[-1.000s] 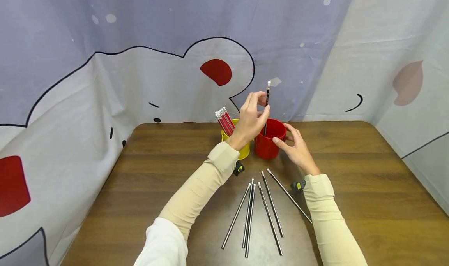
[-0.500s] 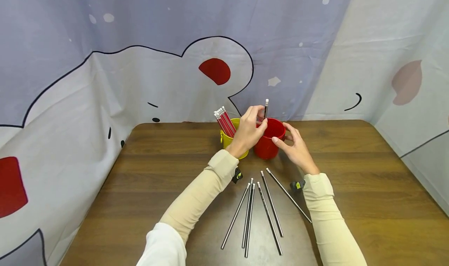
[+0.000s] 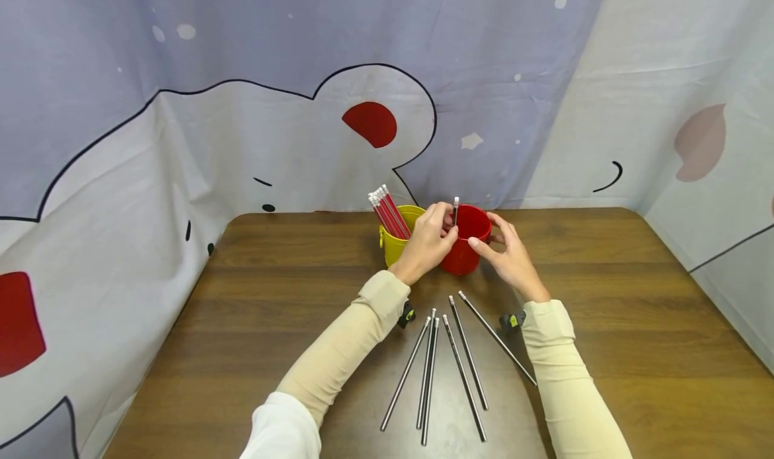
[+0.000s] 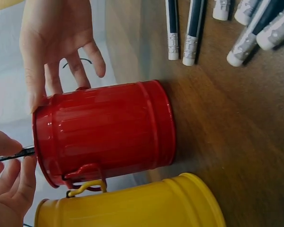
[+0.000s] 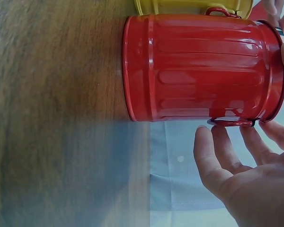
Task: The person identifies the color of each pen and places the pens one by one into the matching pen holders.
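My left hand pinches a black pencil near its white eraser end, over the left side of the red bucket. The pencil's lower part is hidden inside the bucket; in the left wrist view, its shaft enters at the rim. My right hand steadies the bucket from the right, thumb at the near rim and fingers by the side handle. Against the red bucket's left side stands a yellow bucket with several red pencils leaning in it.
Several black pencils with white erasers lie fanned out on the wooden table, between my forearms. A patterned cloth hangs behind the table's back edge.
My left hand has moved down with the black pencil, which now sits deeper in the red bucket with its eraser nearer the rim. My right hand stays at the bucket.
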Motion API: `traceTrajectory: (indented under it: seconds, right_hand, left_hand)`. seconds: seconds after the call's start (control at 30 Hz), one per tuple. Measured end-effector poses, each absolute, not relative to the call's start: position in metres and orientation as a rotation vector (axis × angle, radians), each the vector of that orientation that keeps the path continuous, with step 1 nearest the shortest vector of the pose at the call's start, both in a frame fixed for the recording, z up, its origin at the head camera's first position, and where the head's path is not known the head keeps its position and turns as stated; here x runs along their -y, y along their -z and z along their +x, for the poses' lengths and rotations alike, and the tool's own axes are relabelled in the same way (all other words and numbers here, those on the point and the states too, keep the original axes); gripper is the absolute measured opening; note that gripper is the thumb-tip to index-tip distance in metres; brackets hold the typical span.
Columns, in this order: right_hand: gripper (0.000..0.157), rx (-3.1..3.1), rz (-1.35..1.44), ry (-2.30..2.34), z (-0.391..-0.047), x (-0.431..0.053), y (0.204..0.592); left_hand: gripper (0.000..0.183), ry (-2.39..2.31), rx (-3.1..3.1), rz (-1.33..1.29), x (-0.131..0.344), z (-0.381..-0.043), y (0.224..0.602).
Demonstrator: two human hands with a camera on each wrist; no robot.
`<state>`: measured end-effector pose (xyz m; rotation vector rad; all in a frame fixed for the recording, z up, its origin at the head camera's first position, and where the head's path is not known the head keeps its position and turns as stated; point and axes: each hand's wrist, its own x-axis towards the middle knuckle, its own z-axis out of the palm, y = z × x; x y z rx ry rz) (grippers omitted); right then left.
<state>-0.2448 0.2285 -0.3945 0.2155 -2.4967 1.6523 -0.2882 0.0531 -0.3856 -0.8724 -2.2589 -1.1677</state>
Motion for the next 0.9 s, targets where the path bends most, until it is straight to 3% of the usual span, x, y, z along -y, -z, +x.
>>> traceTrajectory:
  seconds: [0.4, 0.9]
  right_hand:
    - [0.065, 2.498, 0.229, -1.654, -0.248, -0.231, 0.400]
    - [0.067, 2.489, 0.209, -1.638, -0.265, -0.242, 0.425]
  left_hand:
    - [0.022, 1.205, 2.285, -0.864, -0.052, -0.286, 0.396]
    - [0.019, 1.170, 2.159, -0.850, -0.039, -0.252, 0.403]
